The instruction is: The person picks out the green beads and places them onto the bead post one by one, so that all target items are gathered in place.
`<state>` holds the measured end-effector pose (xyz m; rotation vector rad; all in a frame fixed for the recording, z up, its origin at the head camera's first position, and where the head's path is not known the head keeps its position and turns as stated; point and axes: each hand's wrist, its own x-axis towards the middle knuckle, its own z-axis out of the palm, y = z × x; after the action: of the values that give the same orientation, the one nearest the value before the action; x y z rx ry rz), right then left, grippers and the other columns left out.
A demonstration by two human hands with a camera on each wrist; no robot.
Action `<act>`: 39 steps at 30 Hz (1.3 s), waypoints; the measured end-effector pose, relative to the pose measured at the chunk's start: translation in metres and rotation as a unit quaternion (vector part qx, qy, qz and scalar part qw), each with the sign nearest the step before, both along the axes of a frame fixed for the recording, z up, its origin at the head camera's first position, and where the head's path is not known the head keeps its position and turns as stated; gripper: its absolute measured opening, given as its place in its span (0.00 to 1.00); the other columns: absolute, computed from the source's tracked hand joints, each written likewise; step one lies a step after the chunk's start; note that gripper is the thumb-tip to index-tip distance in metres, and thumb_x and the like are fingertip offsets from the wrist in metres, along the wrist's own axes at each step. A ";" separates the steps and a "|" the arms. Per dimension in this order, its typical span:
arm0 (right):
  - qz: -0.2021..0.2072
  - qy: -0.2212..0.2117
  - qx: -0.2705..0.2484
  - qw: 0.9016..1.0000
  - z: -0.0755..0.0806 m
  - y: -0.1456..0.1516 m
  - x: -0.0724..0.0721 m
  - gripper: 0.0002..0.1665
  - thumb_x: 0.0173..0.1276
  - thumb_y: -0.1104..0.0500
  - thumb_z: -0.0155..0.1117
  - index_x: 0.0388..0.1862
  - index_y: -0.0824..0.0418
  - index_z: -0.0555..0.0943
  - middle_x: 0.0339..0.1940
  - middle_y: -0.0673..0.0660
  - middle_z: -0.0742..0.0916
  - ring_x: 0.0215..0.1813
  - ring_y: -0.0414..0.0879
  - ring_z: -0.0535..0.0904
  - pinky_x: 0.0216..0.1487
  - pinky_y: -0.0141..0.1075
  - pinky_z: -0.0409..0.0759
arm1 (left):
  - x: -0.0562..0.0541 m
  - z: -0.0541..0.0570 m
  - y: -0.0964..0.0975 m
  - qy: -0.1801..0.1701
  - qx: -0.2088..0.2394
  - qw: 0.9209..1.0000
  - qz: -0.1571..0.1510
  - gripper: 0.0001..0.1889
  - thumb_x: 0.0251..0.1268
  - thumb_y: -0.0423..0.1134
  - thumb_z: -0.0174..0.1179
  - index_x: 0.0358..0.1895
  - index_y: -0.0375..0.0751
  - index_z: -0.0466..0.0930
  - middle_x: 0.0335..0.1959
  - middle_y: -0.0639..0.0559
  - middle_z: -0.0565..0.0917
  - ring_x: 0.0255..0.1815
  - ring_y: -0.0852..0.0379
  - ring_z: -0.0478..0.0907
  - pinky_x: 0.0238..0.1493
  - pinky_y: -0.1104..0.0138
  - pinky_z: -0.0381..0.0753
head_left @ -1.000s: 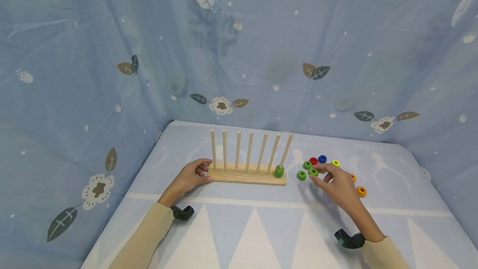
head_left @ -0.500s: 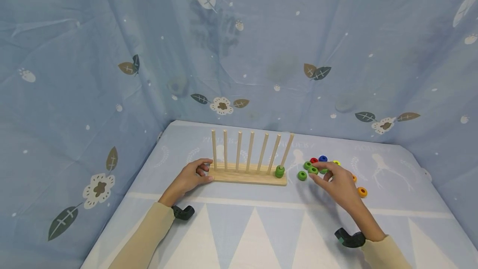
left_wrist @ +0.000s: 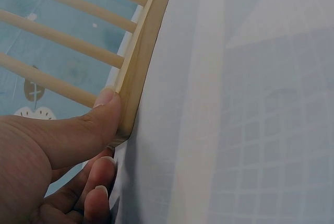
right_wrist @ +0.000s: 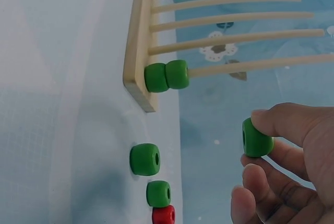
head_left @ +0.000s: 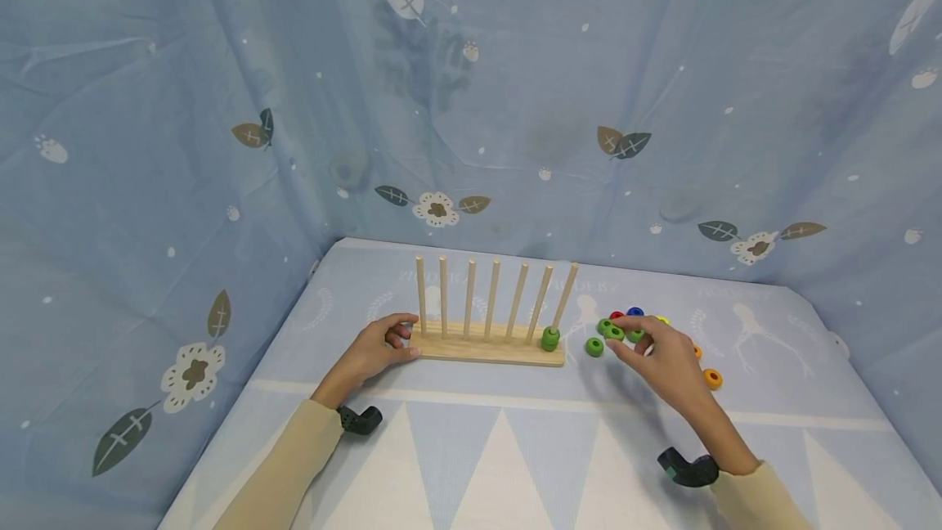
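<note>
A wooden rack (head_left: 486, 352) with a row of upright pegs stands on the table. My left hand (head_left: 371, 348) grips its left end, thumb on the base and fingers curled beside it, as the left wrist view shows. Two green beads (right_wrist: 167, 76) sit stacked at the foot of the rightmost peg. Right of the rack, my right hand (head_left: 666, 362) pinches another green bead (right_wrist: 257, 139) between thumb and fingers. In the right wrist view this bead is held up, apart from the loose ones. A loose green bead (head_left: 594, 347) lies between the rack and this hand.
Around my right hand lie another green bead (head_left: 605, 325), a red bead (head_left: 616, 316), a blue bead (head_left: 635, 312), a yellow bead (head_left: 663, 321) and an orange bead (head_left: 712, 379). A patterned blue cloth (head_left: 515, 105) rises behind the table.
My right hand has shifted slightly up and left in the head view, carrying the pinched green bead. The left hand and the rack have stayed in place.
</note>
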<state>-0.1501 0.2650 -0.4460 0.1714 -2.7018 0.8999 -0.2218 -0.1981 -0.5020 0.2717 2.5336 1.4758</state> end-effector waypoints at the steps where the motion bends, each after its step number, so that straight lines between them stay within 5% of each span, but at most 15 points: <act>1: 0.001 0.002 -0.001 1.000 0.001 0.000 0.000 0.21 0.64 0.54 0.79 0.54 0.57 0.87 0.30 0.49 0.84 0.29 0.43 0.76 0.24 0.34 0.70 | 0.000 0.000 0.000 -0.001 -0.001 1.000 0.000 0.32 0.62 0.34 0.74 0.70 0.39 0.75 0.50 0.44 0.79 0.43 0.51 0.73 0.46 0.59 0.72; 23: 0.031 0.058 -0.009 0.998 0.012 -0.005 -0.003 0.18 0.63 0.58 0.79 0.52 0.56 0.87 0.39 0.51 0.87 0.29 0.40 0.76 0.22 0.33 0.72 | 0.000 -0.001 0.000 -0.001 -0.005 1.000 -0.002 0.32 0.62 0.34 0.74 0.70 0.39 0.75 0.50 0.44 0.79 0.43 0.51 0.73 0.45 0.61 0.73; 39: 0.045 0.076 -0.005 0.996 0.025 -0.008 -0.008 0.18 0.63 0.59 0.79 0.52 0.56 0.87 0.34 0.49 0.85 0.28 0.40 0.76 0.23 0.34 0.72 | 0.000 -0.002 0.000 -0.002 -0.007 1.000 0.001 0.32 0.62 0.34 0.75 0.70 0.41 0.75 0.50 0.45 0.79 0.43 0.51 0.73 0.45 0.60 0.72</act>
<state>-0.1579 0.2574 -0.4205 0.3481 -2.5672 0.8866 -0.2221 -0.1979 -0.5037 0.2640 2.5406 1.4583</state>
